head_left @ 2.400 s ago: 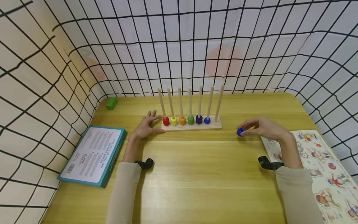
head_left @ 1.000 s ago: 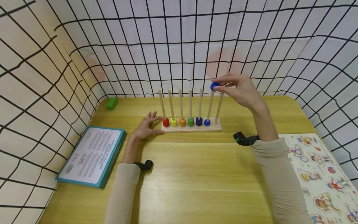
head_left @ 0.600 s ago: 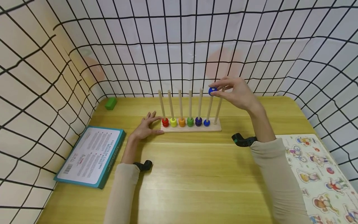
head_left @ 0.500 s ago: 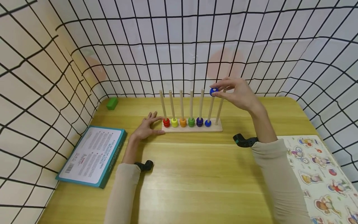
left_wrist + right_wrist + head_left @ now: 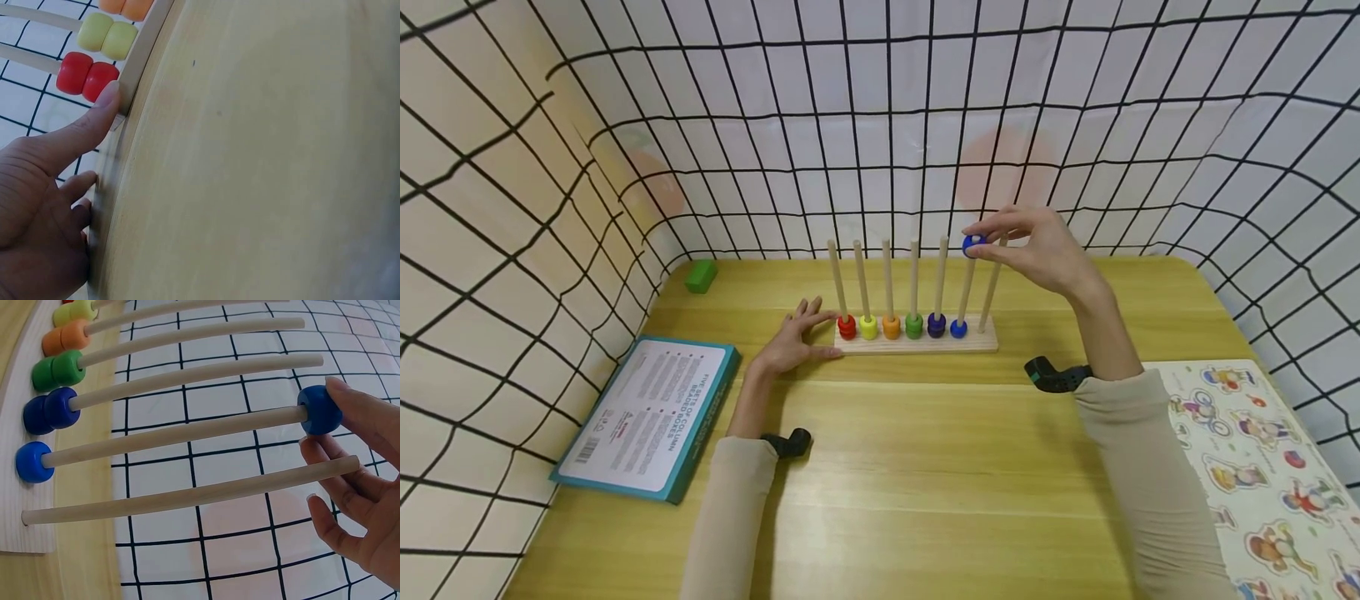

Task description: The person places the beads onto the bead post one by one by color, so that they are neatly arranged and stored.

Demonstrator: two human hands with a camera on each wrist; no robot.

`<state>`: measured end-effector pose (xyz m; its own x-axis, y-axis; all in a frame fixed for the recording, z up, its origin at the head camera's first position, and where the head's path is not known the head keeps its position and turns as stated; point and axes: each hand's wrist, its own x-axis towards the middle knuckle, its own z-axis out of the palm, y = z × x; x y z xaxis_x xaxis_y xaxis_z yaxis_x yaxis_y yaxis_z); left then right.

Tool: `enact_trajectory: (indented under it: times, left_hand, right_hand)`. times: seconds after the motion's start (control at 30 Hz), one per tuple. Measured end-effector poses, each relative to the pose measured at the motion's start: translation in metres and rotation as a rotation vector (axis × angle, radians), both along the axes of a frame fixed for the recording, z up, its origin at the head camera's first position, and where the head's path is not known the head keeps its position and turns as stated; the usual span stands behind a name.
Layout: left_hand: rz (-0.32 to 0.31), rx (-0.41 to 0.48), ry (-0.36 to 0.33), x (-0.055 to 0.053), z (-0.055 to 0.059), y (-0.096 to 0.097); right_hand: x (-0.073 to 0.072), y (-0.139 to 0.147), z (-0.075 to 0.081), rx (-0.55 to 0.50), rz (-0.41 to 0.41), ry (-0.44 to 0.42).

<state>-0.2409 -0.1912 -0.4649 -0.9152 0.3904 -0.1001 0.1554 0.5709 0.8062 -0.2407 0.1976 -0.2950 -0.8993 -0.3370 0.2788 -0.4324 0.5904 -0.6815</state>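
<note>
A wooden bead rack (image 5: 917,344) stands upright on the table with a row of pegs. My left hand (image 5: 792,342) holds its left end, thumb at the front edge and index finger behind; in the left wrist view the thumb (image 5: 94,122) lies beside the red beads (image 5: 84,76). My right hand (image 5: 1048,254) pinches a blue bead (image 5: 320,410) between thumb and fingers. That bead sits at the tip of the sixth peg (image 5: 187,434), above another blue bead (image 5: 34,462) at the base. The rightmost peg (image 5: 194,494) is bare. Yellow, orange, green and dark blue beads sit on the pegs between.
A teal-edged box (image 5: 647,417) lies on the left of the table (image 5: 925,467). A green block (image 5: 701,276) sits at the back left. A sheet with cartoon figures (image 5: 1262,467) lies at the right, partly under the right sleeve. Black netting (image 5: 887,125) surrounds the table's back and sides.
My right hand has carried the blue bead up and left from over the table's right side to the sixth peg's tip, then slightly lower. The left hand stays at the rack.
</note>
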Motion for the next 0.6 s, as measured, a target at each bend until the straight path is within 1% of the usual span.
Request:
enact_trajectory:
  times: [0.13, 0.23, 0.3, 0.37, 0.43, 0.47, 0.53, 0.6]
  left_hand:
    - [0.000, 0.001, -0.009, 0.001, 0.001, -0.001]
    - [0.002, -0.001, -0.019, 0.002, 0.003, -0.003]
    - [0.006, -0.004, -0.029, 0.003, 0.005, -0.003]
    - [0.014, -0.015, -0.052, 0.006, 0.010, -0.003]
    - [0.021, -0.062, -0.070, 0.011, 0.019, -0.002]
    - [0.026, -0.100, -0.067, 0.015, 0.024, 0.000]
    - [0.036, -0.192, -0.040, 0.024, 0.038, 0.006]
    - [0.058, -0.294, 0.008, 0.035, 0.052, 0.013]
  right_hand:
    - [0.000, -0.001, 0.000, -0.021, 0.002, -0.014]
    - [0.003, 0.000, 0.001, -0.036, -0.015, 0.002]
    - [0.007, 0.001, 0.002, -0.047, -0.036, 0.020]
    - [0.013, 0.003, 0.003, -0.071, -0.073, 0.038]
    - [0.020, 0.006, 0.003, -0.090, -0.119, 0.058]
    - [0.025, 0.008, 0.003, -0.102, -0.143, 0.069]
    - [0.034, 0.011, 0.001, -0.112, -0.190, 0.088]
    - [0.042, 0.012, -0.003, -0.102, -0.216, 0.108]
